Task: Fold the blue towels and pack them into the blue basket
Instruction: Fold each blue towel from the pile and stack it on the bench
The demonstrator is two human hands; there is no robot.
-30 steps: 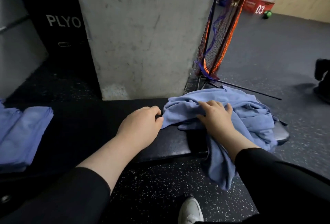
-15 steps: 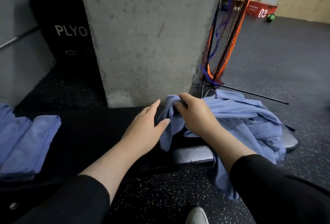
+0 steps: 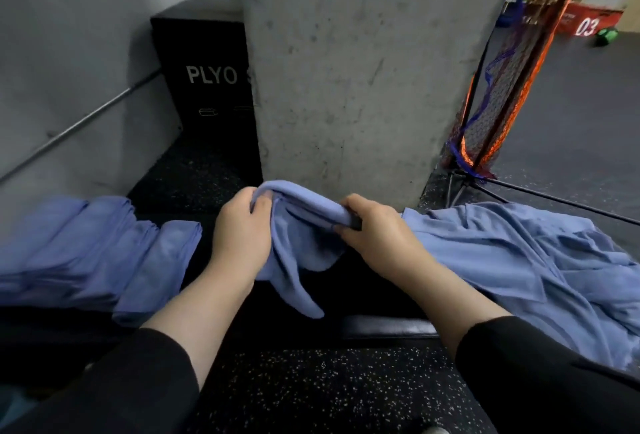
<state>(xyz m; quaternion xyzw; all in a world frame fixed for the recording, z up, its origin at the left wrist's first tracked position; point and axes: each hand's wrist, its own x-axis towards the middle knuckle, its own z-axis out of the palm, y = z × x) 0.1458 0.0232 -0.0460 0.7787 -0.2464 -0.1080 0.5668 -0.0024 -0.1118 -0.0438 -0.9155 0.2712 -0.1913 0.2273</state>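
Both hands [image 3: 313, 236] gripping blue towel [image 3: 298, 222], black bench [image 3: 388, 328] (speckled floor [image 3: 311, 388]), concrete pillar [image 3: 346, 70]

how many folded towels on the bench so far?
About 4, though blur makes it uncertain: the folded towels lie overlapping in a row at the bench's left end. Another towel is held in both hands, unfolded. More sit crumpled in the pile on the right.

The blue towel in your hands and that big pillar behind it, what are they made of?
The towel looks like soft matte cloth, perhaps microfibre: it drapes limply and creases. The pillar looks like bare concrete: grey, rough, pitted and blotchy.
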